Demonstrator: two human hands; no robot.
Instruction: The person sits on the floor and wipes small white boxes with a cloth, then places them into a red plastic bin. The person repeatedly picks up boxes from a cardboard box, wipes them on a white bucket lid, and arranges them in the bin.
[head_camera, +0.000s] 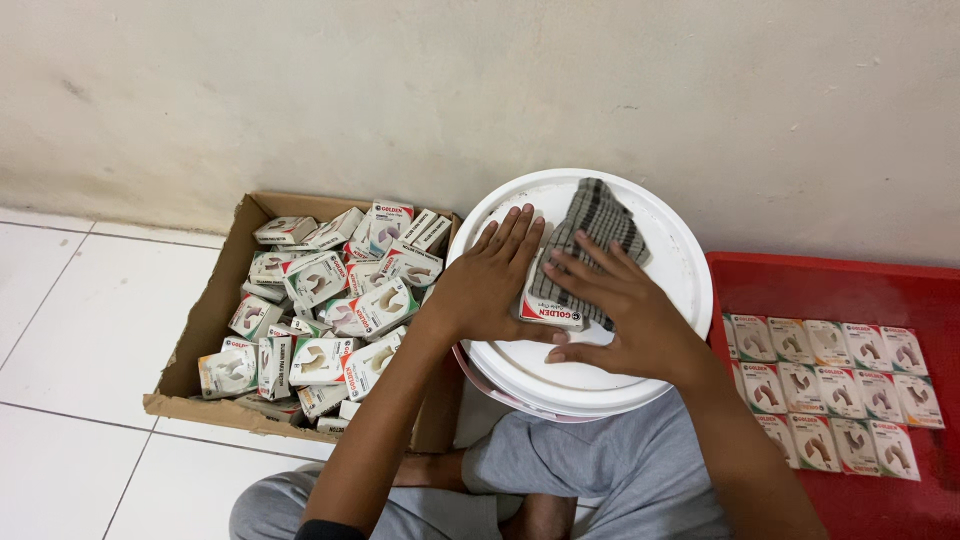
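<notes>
Person sits on the floor with a white bucket lid (668, 300) over the lap. Left hand (490, 285) lies flat, fingers spread and extended, pressing on the lid and the left edge of a small white-and-red box (548, 305); it pins rather than grips. Right hand (625, 310) is spread open over a dark checked cloth (598, 218), palm down, thumb reaching under toward the box's lower corner; the cloth lies partly on the box, just beyond the right fingertips.

Wiping the box seems to be the step in hand. To do it well: keep the left hand steady so the box can't slide on the smooth lid, bunch the cloth under the right fingers, and wipe away from the left hand with light pressure so the thin card doesn't crush.

Left of the left hand, a cardboard carton (200, 330) heaped with similar boxes. Right of the right hand, a red tray (830, 285) with boxes laid in neat rows (830, 375).
</notes>
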